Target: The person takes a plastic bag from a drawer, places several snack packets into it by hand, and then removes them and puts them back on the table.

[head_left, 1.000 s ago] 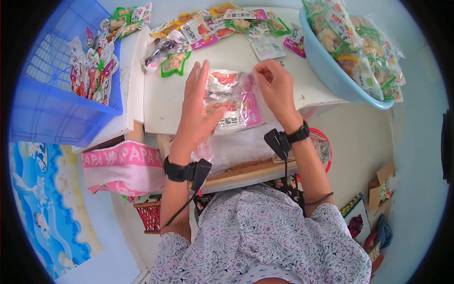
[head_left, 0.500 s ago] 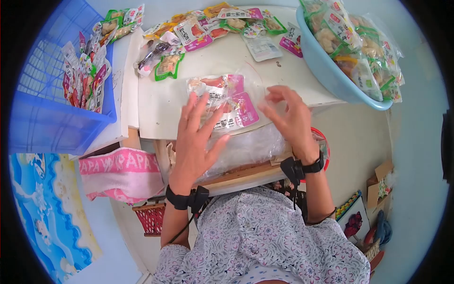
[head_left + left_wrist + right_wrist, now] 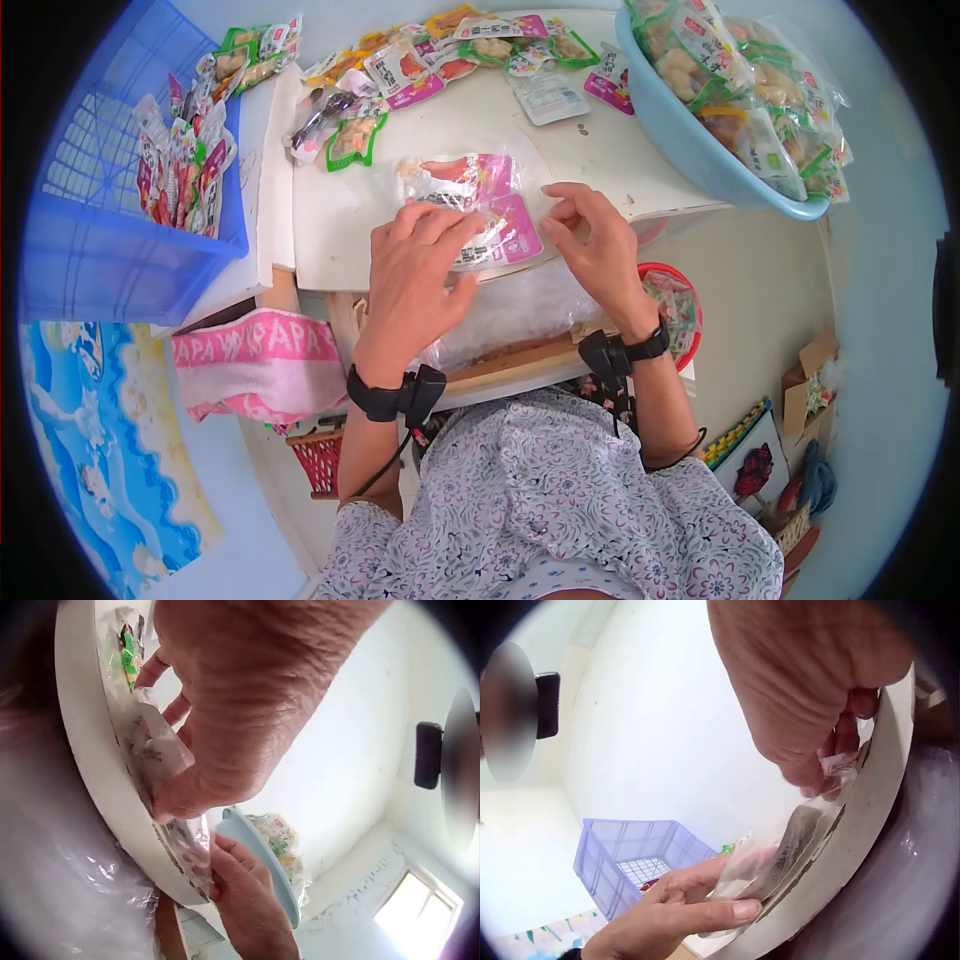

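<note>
On the near part of the white table lies a clear plastic bag (image 3: 737, 874) with two snack packets (image 3: 518, 232) in it, printed white and magenta with reddish food pictures. My left hand (image 3: 415, 275) holds the bag's left side; the right wrist view shows its thumb on the near face and its fingers behind. At the bag's right edge my right hand (image 3: 603, 252) pinches the plastic between thumb and fingertips. A small pale printed piece (image 3: 838, 765) shows at those fingertips. The left hand covers the packets' left ends in the head view.
Loose snack packets (image 3: 410, 68) line the table's back. A blue crate (image 3: 130, 265) with packets stands left, and a light blue basin (image 3: 690, 150) heaped with bagged packets stands right. Below the table edge lie clear plastic film (image 3: 520, 310), a pink towel (image 3: 260, 365) and a red-rimmed container (image 3: 688, 290).
A second ago the bag stood lifted between both hands. Half a second ago it lay flat, with my hands apart from it. Now my left hand has come down over its left side and my right has moved in.
</note>
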Motion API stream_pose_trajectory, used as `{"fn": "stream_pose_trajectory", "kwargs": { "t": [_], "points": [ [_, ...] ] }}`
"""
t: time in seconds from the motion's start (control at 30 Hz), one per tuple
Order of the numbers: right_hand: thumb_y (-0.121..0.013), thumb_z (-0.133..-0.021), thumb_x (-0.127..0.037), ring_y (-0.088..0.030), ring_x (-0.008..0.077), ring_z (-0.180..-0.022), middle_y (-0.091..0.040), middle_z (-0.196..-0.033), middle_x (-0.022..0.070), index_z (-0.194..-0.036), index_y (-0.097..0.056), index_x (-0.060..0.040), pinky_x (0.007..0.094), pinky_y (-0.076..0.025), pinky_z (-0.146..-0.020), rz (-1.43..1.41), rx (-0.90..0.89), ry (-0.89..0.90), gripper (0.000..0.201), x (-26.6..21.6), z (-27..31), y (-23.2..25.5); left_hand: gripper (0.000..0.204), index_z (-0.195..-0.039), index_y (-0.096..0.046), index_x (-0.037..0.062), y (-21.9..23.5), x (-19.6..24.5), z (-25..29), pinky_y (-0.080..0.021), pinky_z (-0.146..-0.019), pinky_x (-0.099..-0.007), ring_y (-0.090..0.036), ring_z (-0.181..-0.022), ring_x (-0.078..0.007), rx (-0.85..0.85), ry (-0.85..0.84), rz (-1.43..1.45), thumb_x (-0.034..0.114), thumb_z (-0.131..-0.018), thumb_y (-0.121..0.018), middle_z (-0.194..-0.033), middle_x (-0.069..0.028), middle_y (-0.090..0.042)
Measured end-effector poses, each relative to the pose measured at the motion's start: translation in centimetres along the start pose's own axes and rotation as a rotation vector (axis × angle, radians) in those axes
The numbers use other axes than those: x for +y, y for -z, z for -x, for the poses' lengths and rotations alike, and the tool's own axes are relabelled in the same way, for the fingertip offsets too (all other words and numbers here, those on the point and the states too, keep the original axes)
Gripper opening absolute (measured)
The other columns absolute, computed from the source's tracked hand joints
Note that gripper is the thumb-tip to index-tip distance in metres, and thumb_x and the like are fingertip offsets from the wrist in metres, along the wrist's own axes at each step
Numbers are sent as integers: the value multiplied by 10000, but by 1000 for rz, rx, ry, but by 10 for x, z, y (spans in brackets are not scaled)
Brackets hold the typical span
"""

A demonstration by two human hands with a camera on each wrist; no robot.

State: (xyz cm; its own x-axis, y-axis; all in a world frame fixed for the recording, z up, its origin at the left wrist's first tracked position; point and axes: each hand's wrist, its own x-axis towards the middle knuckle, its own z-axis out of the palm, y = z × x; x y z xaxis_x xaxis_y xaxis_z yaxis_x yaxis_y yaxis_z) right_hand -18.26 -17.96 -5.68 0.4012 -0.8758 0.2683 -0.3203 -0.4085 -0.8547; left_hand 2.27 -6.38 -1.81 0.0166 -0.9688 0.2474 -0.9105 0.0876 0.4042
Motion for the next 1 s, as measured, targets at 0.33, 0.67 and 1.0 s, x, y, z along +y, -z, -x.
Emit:
{"fn": "stream_pose_trajectory", "kwargs": {
  "t": [0.33,0.67,1.0],
  "points": [
    [-710,-916,-46,-650,159,-809,-706,-918,55,-1111,-710,-78,290,-509,-746,-103,71,-59,198,14,-4,-10,445,-1233,-719,72,4,-25,-4,-408,-1147,-426,-508,-1348,-309,-75,-183,339,71,-788,-745,-1282,-66,-688],
    [-633,-988,-24,-622,105,-815,-693,-898,42,-1066,-629,-5,257,-490,-742,-117,101,-12,81,15,-2,-16,781,-1541,-471,91,-11,-48,-63,-442,-1095,-469,-555,-1296,-361,71,-235,-143,255,-838,-769,-1359,-120,-666],
    [-668,-928,-49,-659,288,-792,-666,-867,119,-1035,-625,-47,388,-516,-707,57,145,87,116,15,-3,-13,762,-1550,-469,121,-27,-50,-68,-495,-963,-459,-581,-1121,-341,119,157,-80,366,-892,-764,-1140,-135,-636]
  ]
}}
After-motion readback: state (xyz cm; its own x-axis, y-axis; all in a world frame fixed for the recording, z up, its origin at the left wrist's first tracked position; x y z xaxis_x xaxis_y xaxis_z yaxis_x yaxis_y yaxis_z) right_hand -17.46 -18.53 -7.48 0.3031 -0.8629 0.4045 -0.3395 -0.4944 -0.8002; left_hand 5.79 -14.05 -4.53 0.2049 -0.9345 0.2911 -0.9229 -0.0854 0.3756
